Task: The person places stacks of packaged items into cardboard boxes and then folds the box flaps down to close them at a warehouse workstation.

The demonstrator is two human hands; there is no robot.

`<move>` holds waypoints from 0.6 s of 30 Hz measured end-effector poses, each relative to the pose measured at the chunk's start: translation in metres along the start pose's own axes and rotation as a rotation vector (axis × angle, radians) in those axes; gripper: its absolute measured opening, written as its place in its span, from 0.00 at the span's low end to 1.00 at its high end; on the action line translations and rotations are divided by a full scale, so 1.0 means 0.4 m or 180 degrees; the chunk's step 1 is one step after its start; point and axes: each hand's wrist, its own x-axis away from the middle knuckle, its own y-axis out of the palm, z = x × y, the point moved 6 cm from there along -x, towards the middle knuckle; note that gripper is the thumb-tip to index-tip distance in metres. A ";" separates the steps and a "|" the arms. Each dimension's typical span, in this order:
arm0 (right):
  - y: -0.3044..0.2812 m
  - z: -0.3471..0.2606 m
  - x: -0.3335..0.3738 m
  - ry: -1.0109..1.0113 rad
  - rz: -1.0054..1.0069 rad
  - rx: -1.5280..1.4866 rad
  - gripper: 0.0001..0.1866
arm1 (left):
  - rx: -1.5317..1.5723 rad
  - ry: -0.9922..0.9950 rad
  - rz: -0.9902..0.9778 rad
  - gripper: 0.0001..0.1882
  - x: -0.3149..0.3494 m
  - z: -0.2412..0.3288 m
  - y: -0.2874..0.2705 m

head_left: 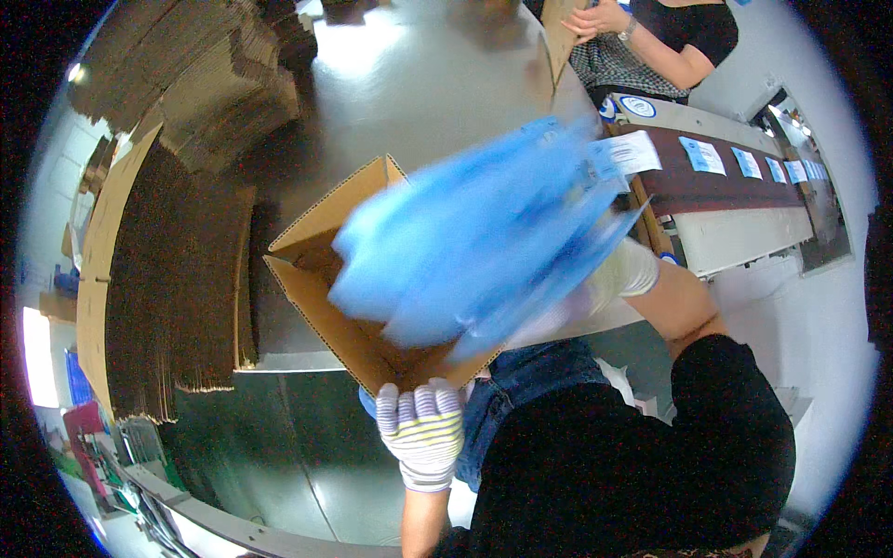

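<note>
My left hand (423, 435), in a striped knit glove, grips the near edge of an open cardboard box (321, 302), fingers curled over its rim. Above the box's opening is a bundle of flat blue packets (465, 242), smeared by motion and tilted up to the right. My right hand (581, 296), gloved too, holds this bundle from its lower right side; the packets hide most of its fingers. Part of the box's inside shows left of and below the bundle.
Stacked flat cardboard (172, 270) fills the left of the metal table (400, 93). On the right, a dark red conveyor belt (674, 191) carries several blue-and-white packets (702, 156). Across the table, a person's hand (600, 20) holds a cardboard piece (560, 37).
</note>
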 end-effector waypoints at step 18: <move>0.115 -0.049 0.059 -0.0438 -0.0912 0.0749 0.25 | -0.0348 -0.0329 -0.0210 0.10 0.085 0.044 0.064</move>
